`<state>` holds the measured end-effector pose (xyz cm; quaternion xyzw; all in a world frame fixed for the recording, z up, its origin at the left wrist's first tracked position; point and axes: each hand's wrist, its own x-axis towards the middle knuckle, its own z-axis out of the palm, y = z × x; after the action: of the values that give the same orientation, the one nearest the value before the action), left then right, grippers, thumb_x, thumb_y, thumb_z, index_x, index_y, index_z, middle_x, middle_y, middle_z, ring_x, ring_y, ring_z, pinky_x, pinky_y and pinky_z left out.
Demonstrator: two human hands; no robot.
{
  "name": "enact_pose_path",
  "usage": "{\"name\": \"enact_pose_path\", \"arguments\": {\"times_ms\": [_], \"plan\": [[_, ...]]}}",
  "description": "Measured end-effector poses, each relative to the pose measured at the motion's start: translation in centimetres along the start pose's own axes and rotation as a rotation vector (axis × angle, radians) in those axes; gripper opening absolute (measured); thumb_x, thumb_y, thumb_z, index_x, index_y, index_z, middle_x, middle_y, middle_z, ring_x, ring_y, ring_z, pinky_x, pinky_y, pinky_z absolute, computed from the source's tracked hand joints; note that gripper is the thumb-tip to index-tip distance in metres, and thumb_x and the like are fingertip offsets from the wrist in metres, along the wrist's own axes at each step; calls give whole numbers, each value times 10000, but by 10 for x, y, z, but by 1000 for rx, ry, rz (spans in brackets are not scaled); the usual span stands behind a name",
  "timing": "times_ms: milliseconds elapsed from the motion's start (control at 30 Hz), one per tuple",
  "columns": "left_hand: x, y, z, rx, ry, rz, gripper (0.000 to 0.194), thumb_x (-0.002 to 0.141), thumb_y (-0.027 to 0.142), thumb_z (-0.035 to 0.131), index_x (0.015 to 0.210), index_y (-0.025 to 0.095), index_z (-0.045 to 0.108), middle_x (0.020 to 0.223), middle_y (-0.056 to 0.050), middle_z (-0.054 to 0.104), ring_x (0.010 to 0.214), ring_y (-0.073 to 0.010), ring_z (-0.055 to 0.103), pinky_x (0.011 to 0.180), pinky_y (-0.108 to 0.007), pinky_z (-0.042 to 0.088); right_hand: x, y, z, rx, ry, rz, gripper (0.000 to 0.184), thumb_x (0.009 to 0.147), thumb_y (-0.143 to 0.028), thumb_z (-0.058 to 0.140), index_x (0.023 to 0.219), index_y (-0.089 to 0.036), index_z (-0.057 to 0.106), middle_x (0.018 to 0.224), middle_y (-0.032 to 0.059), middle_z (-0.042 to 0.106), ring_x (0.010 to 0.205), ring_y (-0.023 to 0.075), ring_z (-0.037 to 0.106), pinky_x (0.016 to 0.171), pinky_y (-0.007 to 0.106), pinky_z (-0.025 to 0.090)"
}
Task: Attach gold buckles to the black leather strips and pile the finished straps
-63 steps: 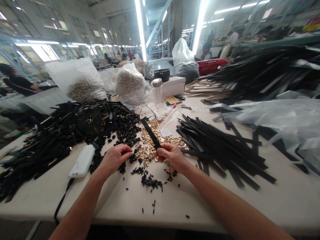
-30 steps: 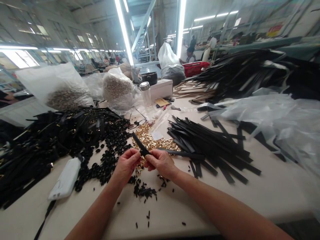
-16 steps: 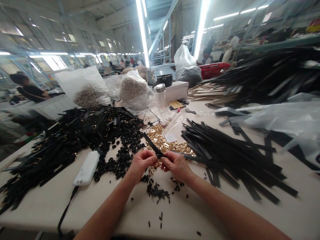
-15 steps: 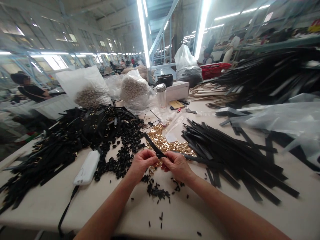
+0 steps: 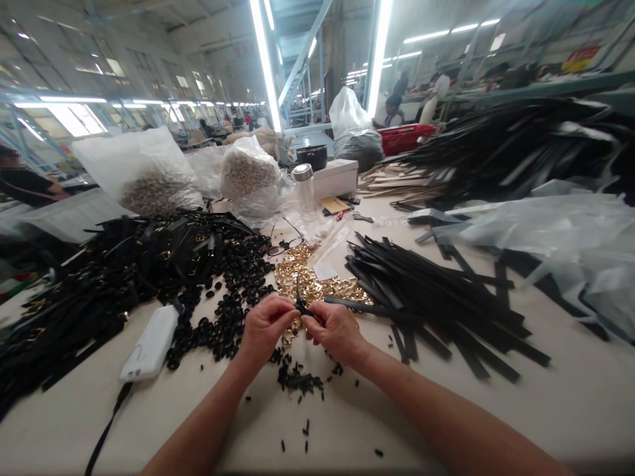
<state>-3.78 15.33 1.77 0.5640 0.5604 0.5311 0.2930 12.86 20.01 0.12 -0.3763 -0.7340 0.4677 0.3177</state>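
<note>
Between my two hands is a narrow black strap (image 5: 299,299), its free end pointing up and seen nearly edge-on. My left hand (image 5: 268,324) pinches it from the left, thumb against forefinger. On the other side my right hand (image 5: 337,328) is closed on the same strap, and its fingertips almost meet the left ones. Whether a small part sits between the fingertips is hidden. Just behind the hands lies a heap of gold buckles (image 5: 317,281). Below them are scattered short black bits (image 5: 297,380).
Black rings (image 5: 233,311) and a pile of buckled black straps (image 5: 149,258) lie to the left, by a white power bank (image 5: 150,344). Loose black strips (image 5: 426,297) cover the right. Farther back stand a glass bottle (image 5: 304,185), eyeglasses (image 5: 286,246) and plastic bags (image 5: 251,168).
The strap has turned from a broad slanting face to a thin, upright edge, with less of it showing. Both hands stay closed on it. The whole view has shifted, moving the scene leftward.
</note>
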Motion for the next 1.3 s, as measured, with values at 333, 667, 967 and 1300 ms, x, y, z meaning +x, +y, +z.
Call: {"name": "enact_pose_path", "arguments": {"times_ms": [333, 667, 967, 1300], "plan": [[2, -2, 0, -425, -31, -398, 314, 637, 422, 819, 735, 139, 723, 828, -60, 722, 706, -159, 657, 662, -266, 546, 3, 6, 1, 147, 2, 41, 244, 870, -384, 561, 729, -188, 591, 581, -18, 642, 482, 100, 588, 456, 191, 418], [4, -7, -3, -532, -118, -465, 322, 600, 280, 856, 837, 180, 662, 745, 7, 690, 622, -110, 633, 575, -200, 498, 1, -4, -3, 160, -60, 24, 230, 873, -339, 555, 713, -182, 606, 582, -14, 642, 483, 96, 589, 466, 186, 432], [4, -9, -3, -593, -85, -448, 284, 565, 242, 869, 786, 179, 701, 809, -2, 722, 727, -122, 651, 690, -218, 517, 2, -3, -5, 179, -79, 9, 193, 865, -312, 561, 732, -183, 613, 584, -23, 636, 489, 94, 586, 487, 189, 442], [3, -5, 0, -316, 42, -275, 227, 660, 297, 806, 808, 178, 682, 732, 9, 692, 633, -109, 608, 604, -208, 492, 2, -1, -3, 229, -137, 29, 185, 868, -284, 548, 729, -178, 609, 586, -24, 630, 456, 77, 565, 457, 168, 429]]}}
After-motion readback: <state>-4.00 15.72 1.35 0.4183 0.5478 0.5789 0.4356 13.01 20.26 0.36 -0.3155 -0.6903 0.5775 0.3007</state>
